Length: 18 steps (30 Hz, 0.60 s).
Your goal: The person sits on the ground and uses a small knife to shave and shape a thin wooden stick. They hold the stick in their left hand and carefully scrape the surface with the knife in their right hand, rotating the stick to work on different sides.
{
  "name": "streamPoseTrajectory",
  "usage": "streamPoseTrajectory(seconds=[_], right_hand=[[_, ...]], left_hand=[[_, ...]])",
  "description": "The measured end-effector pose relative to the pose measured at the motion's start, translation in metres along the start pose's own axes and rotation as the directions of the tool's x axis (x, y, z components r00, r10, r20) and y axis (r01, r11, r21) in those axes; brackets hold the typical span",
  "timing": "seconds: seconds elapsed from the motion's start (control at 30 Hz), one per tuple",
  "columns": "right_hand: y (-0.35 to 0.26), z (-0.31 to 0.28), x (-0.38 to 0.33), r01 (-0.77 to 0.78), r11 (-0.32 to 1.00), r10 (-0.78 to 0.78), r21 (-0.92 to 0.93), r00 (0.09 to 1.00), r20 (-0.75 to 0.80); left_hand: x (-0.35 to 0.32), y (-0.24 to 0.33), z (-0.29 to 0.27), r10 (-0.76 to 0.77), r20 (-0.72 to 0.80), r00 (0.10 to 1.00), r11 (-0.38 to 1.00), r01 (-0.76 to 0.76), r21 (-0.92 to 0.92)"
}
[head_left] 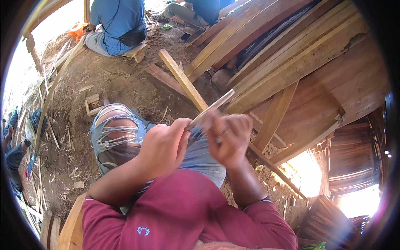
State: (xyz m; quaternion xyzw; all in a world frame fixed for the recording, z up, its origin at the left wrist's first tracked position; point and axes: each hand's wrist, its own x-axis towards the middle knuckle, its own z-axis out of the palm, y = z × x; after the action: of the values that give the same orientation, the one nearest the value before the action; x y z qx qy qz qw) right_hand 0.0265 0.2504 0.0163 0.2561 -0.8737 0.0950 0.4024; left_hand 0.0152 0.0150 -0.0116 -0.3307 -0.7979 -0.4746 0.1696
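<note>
My left hand [164,146] is closed around the lower end of a thin, pale wooden stick [221,101], which slants up and to the right in front of me. Against the stick's right side is my right hand [229,137], its fingers curled and partly smeared by motion. A small dark bit shows between those fingers, but what they hold is too blurred to name. Both hands are above my lap, over my torn blue jeans [202,160].
Long boards [291,62] are stacked at the right, and a squared wooden beam [183,79] leans just beyond my hands. Wood scraps [92,104] and shavings lie on the dirt floor. A person in a blue shirt [118,25] sits ahead, another person [204,12] farther right, and a third [16,154] at the far left.
</note>
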Motion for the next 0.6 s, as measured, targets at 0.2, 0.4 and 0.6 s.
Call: streamPoseTrajectory(seconds=[0.2, 0.4, 0.6], right_hand=[[-0.014, -0.002, 0.002, 0.043, 0.998, -0.045, 0.055, 0.998, 0.037], [0.015, -0.002, 0.008, -0.104, 0.988, 0.098, -0.114, 0.993, -0.061], [0.002, -0.003, 0.013, 0.033, 0.999, -0.033, -0.016, 0.999, -0.015]], left_hand=[[-0.003, 0.001, -0.001, -0.072, 0.064, 0.995, 0.995, 0.076, -0.06], [0.004, 0.008, -0.006, -0.182, 0.16, 0.97, 0.934, 0.221, -0.279], [0.003, 0.004, -0.007, -0.264, 0.224, 0.938, 0.873, 0.331, -0.358]])
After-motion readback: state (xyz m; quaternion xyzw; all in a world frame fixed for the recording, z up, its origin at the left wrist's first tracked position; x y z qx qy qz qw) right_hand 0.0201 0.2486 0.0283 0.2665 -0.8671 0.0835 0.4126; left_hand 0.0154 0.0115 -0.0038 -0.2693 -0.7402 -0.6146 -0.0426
